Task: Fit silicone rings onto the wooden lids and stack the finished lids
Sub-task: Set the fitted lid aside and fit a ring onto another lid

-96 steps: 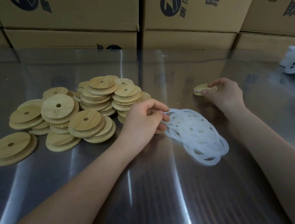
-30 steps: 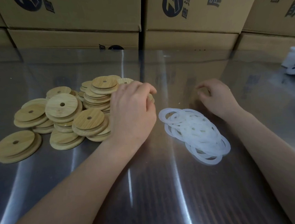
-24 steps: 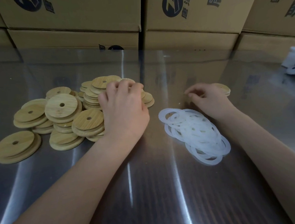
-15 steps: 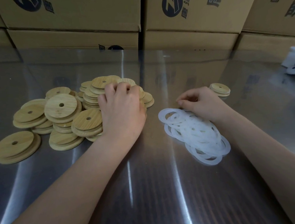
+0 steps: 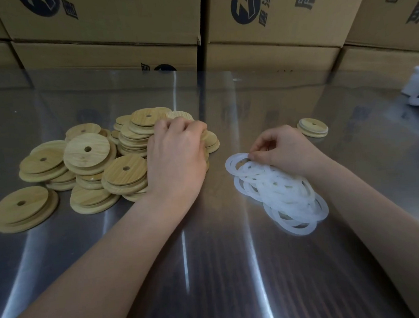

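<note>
Cardboard boxes (image 5: 107, 21) are walling off the back of the steel table (image 5: 212, 271) I'm watching.
On my feed the wooden lids (image 5: 87, 153) are lying heaped at the left, the silicone rings (image 5: 281, 190) are sprawling right of centre, and the left hand (image 5: 176, 159) is curling its fingers over lids at the heap's right edge. The right hand (image 5: 286, 150) is pinching the rings' far edge between thumb and fingertips; the finished lids (image 5: 312, 127) are sitting stacked just beyond it.
</note>
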Motion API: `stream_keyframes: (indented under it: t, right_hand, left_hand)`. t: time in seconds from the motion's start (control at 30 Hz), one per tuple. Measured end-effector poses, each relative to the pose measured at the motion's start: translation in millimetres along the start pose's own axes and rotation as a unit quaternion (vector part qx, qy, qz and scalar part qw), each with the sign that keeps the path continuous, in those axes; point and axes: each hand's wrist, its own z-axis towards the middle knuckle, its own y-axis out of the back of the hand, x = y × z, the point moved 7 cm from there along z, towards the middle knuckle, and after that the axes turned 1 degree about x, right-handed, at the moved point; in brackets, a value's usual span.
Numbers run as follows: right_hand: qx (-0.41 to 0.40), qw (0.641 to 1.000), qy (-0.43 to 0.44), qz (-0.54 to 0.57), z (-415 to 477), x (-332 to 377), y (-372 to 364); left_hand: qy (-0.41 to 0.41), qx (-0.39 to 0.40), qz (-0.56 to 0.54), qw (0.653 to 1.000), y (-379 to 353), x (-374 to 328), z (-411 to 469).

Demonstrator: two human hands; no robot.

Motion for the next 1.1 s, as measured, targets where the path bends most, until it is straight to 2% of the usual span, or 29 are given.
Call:
stream_keyframes:
  t: [0.27,0.5,0.67,0.8,0.83,0.9,1.0,1.1]
  right_hand:
    - [-0.021,1.000,0.008,0.012,-2.8,5.7,3.7]
    - [-0.036,0.999,0.017,0.022,-5.3,10.9,6.3]
    - [-0.052,0.993,0.020,0.102,-6.5,12.6,9.7]
    - [-0.060,0.984,0.052,0.162,-9.6,20.1,13.7]
    - [-0.062,0.979,0.063,0.181,-10.4,22.3,15.1]
    - [-0.065,0.970,0.082,0.221,-12.1,25.4,18.0]
    - [-0.070,0.956,0.095,0.267,-13.4,27.5,21.2]
    - [-0.077,0.944,0.103,0.303,-13.7,28.8,23.6]
  left_hand:
    - [-0.012,-0.040,-0.077,0.996,7.2,-5.0,-2.2]
    - [-0.043,-0.106,-0.117,0.986,19.3,-8.7,-3.9]
    - [-0.028,-0.143,-0.186,0.972,25.3,-5.1,-4.8]
    - [0.028,-0.135,-0.306,0.942,22.0,1.5,-4.9]
    - [0.060,-0.118,-0.357,0.925,19.0,4.7,-4.5]
    - [0.140,-0.078,-0.473,0.867,9.9,11.1,-4.5]
    - [0.240,-0.017,-0.608,0.756,-7.3,14.9,-5.6]
    - [0.279,0.046,-0.734,0.617,-22.7,6.5,-7.7]
